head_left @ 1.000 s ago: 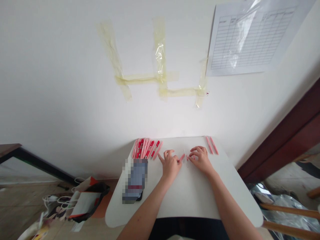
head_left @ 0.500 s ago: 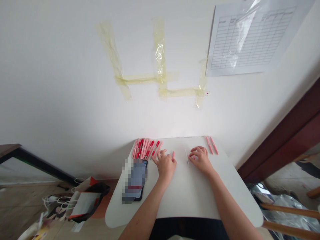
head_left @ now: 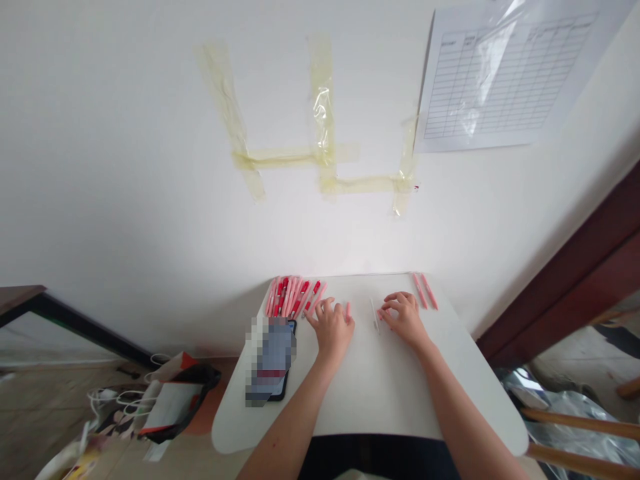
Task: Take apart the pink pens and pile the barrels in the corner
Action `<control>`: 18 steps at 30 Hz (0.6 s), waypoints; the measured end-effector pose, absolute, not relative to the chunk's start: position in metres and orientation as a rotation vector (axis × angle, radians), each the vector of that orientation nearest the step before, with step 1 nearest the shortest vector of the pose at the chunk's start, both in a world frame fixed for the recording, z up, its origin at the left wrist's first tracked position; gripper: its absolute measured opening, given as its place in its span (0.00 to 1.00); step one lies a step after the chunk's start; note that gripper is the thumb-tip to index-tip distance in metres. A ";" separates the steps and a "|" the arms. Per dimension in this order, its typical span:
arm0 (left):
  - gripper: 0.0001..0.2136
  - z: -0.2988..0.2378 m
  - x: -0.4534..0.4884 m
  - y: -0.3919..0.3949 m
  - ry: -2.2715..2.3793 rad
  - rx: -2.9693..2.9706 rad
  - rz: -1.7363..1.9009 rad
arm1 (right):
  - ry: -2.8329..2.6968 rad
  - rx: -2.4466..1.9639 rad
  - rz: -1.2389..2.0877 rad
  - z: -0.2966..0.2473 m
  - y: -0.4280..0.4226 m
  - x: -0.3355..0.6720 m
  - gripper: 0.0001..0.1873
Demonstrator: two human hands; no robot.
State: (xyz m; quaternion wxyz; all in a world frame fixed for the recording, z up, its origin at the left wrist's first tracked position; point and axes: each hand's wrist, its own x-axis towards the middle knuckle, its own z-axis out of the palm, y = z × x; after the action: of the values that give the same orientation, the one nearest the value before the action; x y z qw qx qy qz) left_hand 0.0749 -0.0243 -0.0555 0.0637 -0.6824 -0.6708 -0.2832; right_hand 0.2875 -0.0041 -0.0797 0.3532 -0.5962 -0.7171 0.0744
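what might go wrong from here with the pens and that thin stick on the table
The thin pale stick lies loose between the left hand and the right hand, so either might knock it away. The left hand is close beside the bunch of pens and could nudge some out of place.

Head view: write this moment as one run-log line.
left hand: touching pink piece | right hand: beside thin pale rod | pen bunch: left of both hands
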 end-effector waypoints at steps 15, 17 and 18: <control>0.08 -0.059 0.101 -0.026 -1.893 -2.525 -0.816 | -1.893 -1.848 0.366 -0.046 0.021 0.273 0.12; 0.09 -0.060 0.101 -0.021 -1.931 -2.544 -0.813 | -1.946 -1.872 0.347 -0.043 0.026 0.270 0.13; 0.10 -0.061 0.101 -0.020 -1.944 -2.556 -0.808 | -1.976 -1.887 0.339 -0.042 0.028 0.268 0.14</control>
State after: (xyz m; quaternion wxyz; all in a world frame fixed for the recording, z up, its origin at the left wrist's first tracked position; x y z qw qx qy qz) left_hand 0.1012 -0.0197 -0.0609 -0.0848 -0.7692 -0.5849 -0.2431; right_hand 0.2681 0.0279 -0.0418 0.1929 -0.6726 -0.7041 0.1207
